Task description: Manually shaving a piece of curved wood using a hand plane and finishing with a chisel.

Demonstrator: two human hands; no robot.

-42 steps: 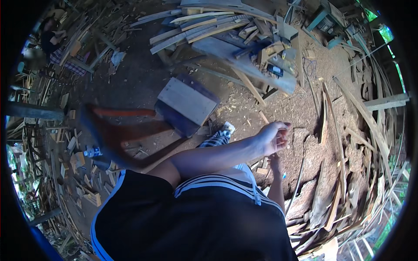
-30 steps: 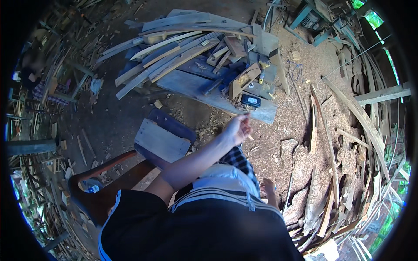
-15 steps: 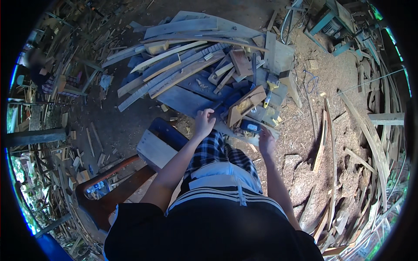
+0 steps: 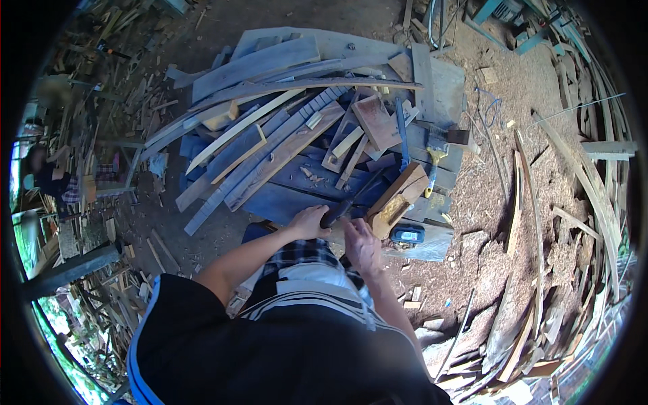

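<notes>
My left hand is closed round the near end of a long tool with a dark handle; its narrow shaft points away to the right over the bench. Beside it, my right hand has curled fingers, and what lies in them, if anything, is hidden. Just beyond the right hand sits a wooden block with a hollowed-out opening, tilted on the bench. A dark blue device with a pale panel rests by the block's near end. Farther right lies a brush with a yellow handle.
Long boards and strips pile across the low bench. A reddish-brown block and a blue bar lie among them. Wood shavings and long slats cover the ground at right. Another person is at far left.
My left hand has come to the dark-handled tool. My right hand has moved left, away from the blue device, and now sits close to my left hand. The view has shifted.
</notes>
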